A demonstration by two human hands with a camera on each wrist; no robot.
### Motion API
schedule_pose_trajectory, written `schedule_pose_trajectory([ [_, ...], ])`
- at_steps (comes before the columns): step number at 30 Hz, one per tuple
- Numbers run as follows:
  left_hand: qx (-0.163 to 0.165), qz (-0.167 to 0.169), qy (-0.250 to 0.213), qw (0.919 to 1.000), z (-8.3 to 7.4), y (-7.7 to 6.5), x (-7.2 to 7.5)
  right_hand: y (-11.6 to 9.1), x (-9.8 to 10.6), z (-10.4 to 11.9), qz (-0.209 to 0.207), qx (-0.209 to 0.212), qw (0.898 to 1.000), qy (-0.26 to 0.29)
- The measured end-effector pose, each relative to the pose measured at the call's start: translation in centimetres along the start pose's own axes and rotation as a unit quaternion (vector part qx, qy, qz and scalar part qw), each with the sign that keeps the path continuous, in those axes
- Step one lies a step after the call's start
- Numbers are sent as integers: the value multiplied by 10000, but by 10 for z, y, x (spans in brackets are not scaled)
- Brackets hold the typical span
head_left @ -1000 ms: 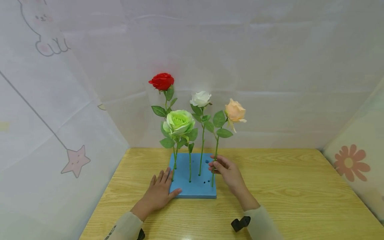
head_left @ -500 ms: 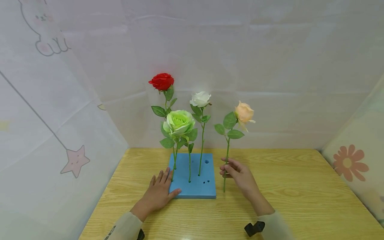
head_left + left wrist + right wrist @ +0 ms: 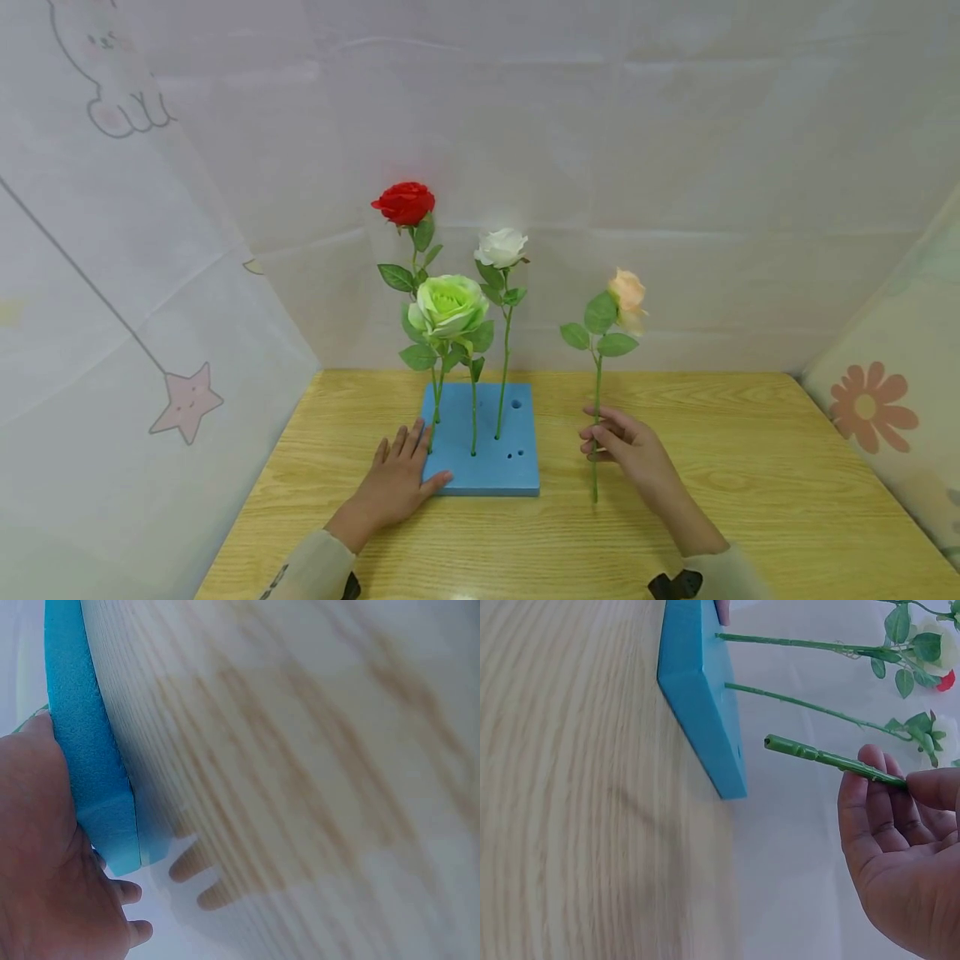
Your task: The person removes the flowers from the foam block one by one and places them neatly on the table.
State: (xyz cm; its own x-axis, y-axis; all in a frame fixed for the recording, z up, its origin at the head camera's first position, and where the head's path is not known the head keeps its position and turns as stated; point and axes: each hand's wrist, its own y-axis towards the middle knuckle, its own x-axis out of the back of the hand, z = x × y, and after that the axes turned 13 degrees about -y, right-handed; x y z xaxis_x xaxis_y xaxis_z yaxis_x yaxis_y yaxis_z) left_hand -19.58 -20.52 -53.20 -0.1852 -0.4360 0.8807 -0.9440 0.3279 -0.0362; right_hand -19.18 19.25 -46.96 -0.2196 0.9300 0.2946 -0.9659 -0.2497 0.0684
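My right hand (image 3: pixel 633 450) pinches the green stem of a peach artificial rose (image 3: pixel 628 302) between thumb and fingers, to the right of the blue foam block (image 3: pixel 487 477). In the right wrist view the stem's bare lower end (image 3: pixel 795 748) hangs free above the table. My left hand (image 3: pixel 397 479) lies with straight fingers against the block's left side, thumb on its front edge. Upright in the block stand a red rose (image 3: pixel 405 204), a light green rose (image 3: pixel 450 307) and a white rose (image 3: pixel 502 247). In the left wrist view the left hand (image 3: pixel 52 855) touches the block (image 3: pixel 86 720).
Several holes (image 3: pixel 516 404) show in the right part of the block. The wood-grain table (image 3: pixel 712 467) extends to both sides. A pale cloth wall (image 3: pixel 712 208) stands behind it, with printed side walls to the left and right.
The peach rose has come away from the block's right edge, carried right and a little toward the front by my right hand. My left hand and the other roses have stayed in place.
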Motion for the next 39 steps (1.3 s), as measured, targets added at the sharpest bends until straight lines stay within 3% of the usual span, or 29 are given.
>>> schedule_pose_trajectory([
  [10,38,-39,-7,10000,1,0,0,-13,26,-12,-60,-79,9993,-355],
  [24,17,-60,-3,10000,4,2,-4,-35,69,-29,-136,-623,9965,-543],
  [34,17,-21,60,10000,1,2,-1,-46,102,-46,-124,-748,9926,-949],
  [39,14,-29,53,10000,0,2,-1,-52,123,-57,46,-1005,9896,-1024],
])
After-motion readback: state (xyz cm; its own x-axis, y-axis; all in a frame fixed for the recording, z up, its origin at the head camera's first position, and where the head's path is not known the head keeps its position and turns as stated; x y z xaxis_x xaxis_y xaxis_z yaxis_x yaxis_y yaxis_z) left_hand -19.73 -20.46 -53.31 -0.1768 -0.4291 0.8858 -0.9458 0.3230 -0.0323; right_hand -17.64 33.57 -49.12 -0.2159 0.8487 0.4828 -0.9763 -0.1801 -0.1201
